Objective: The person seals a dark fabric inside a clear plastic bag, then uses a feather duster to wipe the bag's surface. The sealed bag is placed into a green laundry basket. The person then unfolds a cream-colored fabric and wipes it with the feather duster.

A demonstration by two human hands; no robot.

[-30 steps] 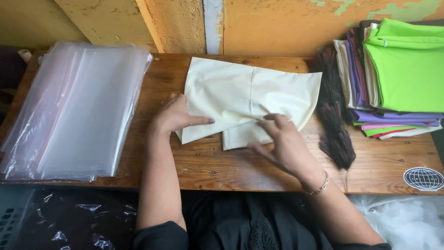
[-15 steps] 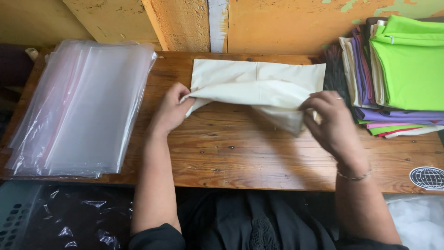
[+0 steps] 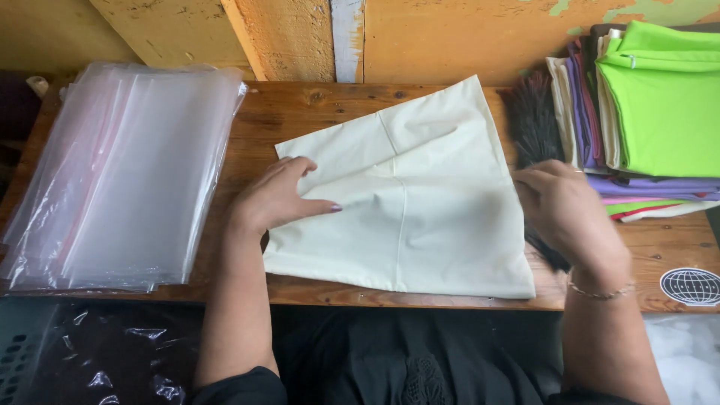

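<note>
A cream cloth [image 3: 435, 225] lies spread and partly folded on the wooden table [image 3: 300, 105], one corner pointing to the far wall. My left hand [image 3: 277, 199] rests flat on the cloth's left part, fingers stretched toward its middle. My right hand [image 3: 566, 210] is at the cloth's right edge, seen from the back with fingers curled around that edge.
A thick stack of clear plastic bags [image 3: 127, 172] covers the table's left end. Folded cloths [image 3: 652, 112], bright green on top, are piled at the right, with a black bristly bundle [image 3: 532, 120] beside them. A round globe sticker [image 3: 690, 285] marks the right front corner. A yellow wall stands behind.
The cloth, folded small a second ago, was lifted and opened out; it now lies much wider and flat. My left hand moved onto its left part, my right hand out to its right edge.
</note>
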